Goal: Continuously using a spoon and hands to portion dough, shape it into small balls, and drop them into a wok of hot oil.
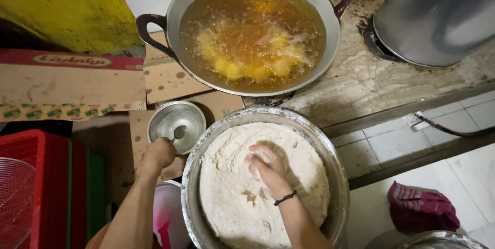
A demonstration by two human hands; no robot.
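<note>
A large metal basin point(341, 187) holds pale, thick dough or batter point(232, 197). My right hand point(269, 170), smeared with it and wearing a dark wrist band, presses into the top of the mass with fingers curled. My left hand point(160, 153) grips the handle of a metal spoon point(178, 133) whose bowl rests in a small shiny metal bowl point(176, 120) to the left of the basin. Beyond them a wide wok point(330, 32) with dark handles holds bubbling oil with yellow pieces point(252, 53) frying in it.
Flattened cardboard point(72, 84) lies left of the wok. Red and green crates point(56, 187) and a wire basket point(13, 197) stand at the left. A big metal pot point(438, 17) sits at the upper right, a red cloth point(420, 209) on the tiled floor.
</note>
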